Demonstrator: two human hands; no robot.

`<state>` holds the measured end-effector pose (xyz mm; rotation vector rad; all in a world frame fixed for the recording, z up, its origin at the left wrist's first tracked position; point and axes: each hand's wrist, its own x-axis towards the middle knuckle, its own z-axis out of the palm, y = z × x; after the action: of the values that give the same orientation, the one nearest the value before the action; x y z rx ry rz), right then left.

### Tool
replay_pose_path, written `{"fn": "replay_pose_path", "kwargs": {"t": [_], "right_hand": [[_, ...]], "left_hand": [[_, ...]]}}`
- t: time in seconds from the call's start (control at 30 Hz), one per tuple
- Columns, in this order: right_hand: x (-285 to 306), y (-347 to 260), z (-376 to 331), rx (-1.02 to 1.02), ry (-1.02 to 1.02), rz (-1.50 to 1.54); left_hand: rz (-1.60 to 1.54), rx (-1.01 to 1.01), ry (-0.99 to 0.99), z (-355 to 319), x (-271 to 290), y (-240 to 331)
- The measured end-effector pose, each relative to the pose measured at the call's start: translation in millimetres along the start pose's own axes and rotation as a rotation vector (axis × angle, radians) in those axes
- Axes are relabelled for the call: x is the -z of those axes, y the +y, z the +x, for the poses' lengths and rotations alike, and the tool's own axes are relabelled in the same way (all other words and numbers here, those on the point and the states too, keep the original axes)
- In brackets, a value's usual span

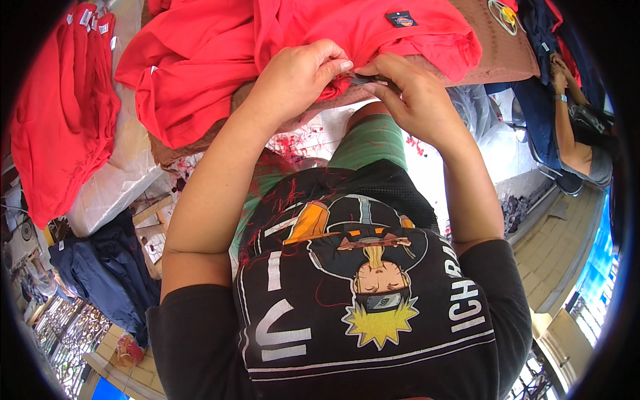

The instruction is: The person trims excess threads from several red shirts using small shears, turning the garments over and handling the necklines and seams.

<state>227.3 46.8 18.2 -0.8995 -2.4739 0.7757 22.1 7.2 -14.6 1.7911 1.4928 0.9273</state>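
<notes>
Directly ahead of the person, a red garment [360,30] lay spread over a brown-covered work surface [497,57], its lower edge hanging toward the person's lap. Both hands met at that edge, close together.

Left hand [300,73]: closed into a loose fist, thumb and fingers pressed together on a fold of the red fabric. The fold lay under and just beyond the fingertips, so the garment extended up and away from the hand.

Right hand [410,93]: fingers curled, thumb and forefinger pinching a small dark tool [363,80] whose tip pointed toward the left hand. The tool's kind could not be determined; most of it was hidden by the fingers. The tool tip touched the same fabric edge, between the two hands.

A dark label [401,19] was sewn on the garment, above and well apart from the right hand.

Surroundings: a stack of red garments [60,113] lay at far left on a white-wrapped bundle [113,183]. Navy garments [107,270] hung below it. Loose red threads [300,143] were scattered on the person's lap and black printed shirt [360,300]. At far right, another person's arm [567,127] rested beside dark blue cloth [537,107].
</notes>
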Motion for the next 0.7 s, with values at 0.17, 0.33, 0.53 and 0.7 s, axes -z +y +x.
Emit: {"fn": "replay_pose_path", "kwargs": {"t": [0.17,0.33,0.53,0.7], "right_hand": [[10.7,-0.5,0.9,0.014,-0.050,-0.091],[6.9,2.8,2.8,0.062,-0.031,-0.141],[6.1,-0.8,4.6,-0.002,-0.094,-0.182],[9.3,5.7,2.3,-0.088,-0.026,0.186]], "left_hand": [[-0.003,0.010,0.003,-1.0,-0.1,1.2],[0.003,0.030,-0.010,-0.4,0.6,4.1],[-0.248,0.039,0.082,-2.9,-8.0,-3.3],[-0.340,0.175,0.145,-6.3,-3.6,4.4]]}}
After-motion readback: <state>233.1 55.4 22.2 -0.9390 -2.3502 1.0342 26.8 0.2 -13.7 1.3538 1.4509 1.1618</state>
